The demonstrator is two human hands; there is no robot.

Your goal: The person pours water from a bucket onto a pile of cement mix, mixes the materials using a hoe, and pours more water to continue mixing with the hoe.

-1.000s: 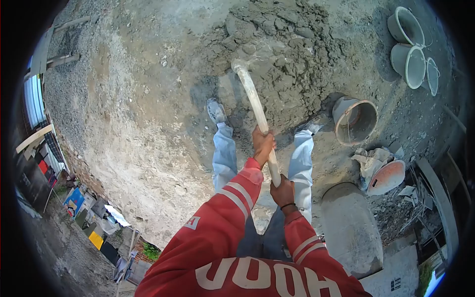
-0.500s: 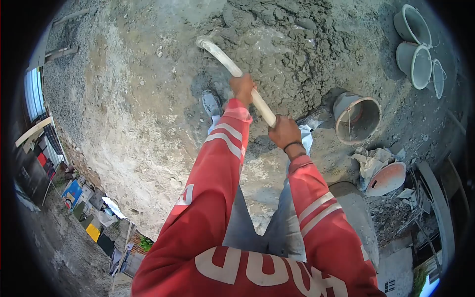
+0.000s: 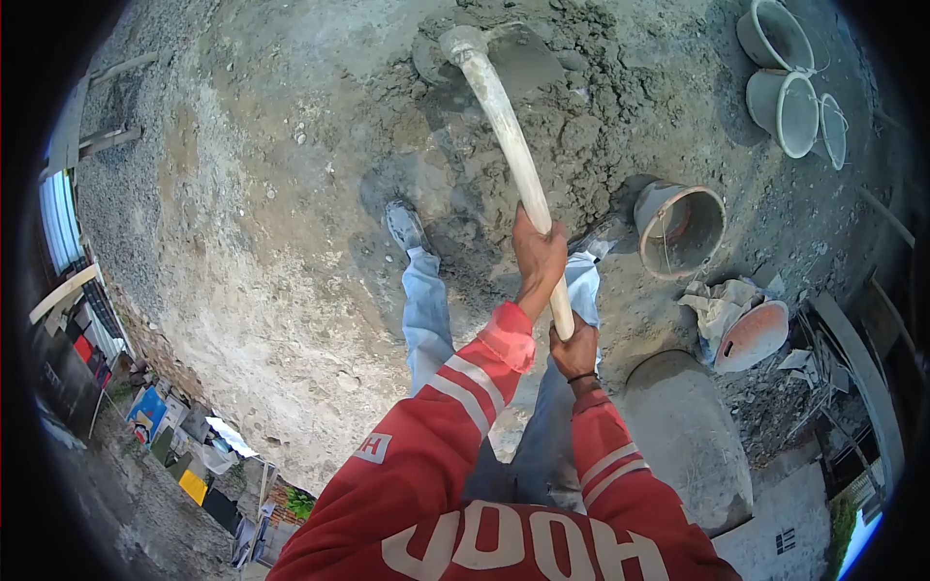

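My left hand (image 3: 541, 250) is closed around the middle of the pale wooden handle of a hoe (image 3: 509, 136). Lower down, my right hand (image 3: 575, 347) grips the handle's end, with a dark band on the wrist. The handle slants up and left to the hoe's head, which lies at the wet grey mortar (image 3: 591, 136). The blade is caked with mortar, so its outline is hard to make out. My shoes stand at the near side of the mortar, one on each side of the handle.
A bucket (image 3: 647, 228) lies tipped to the right of the mortar. Several grey buckets (image 3: 770, 107) lie at the upper right. Nearer are a crumpled sack (image 3: 717, 308) and a reddish pan-like object (image 3: 753, 336). Assorted scrap (image 3: 184, 436) fills the lower left.
Both hands have moved down and toward me, bringing the hoe's handle more upright in view. The hoe's head now shows farther up and right, at the mortar.
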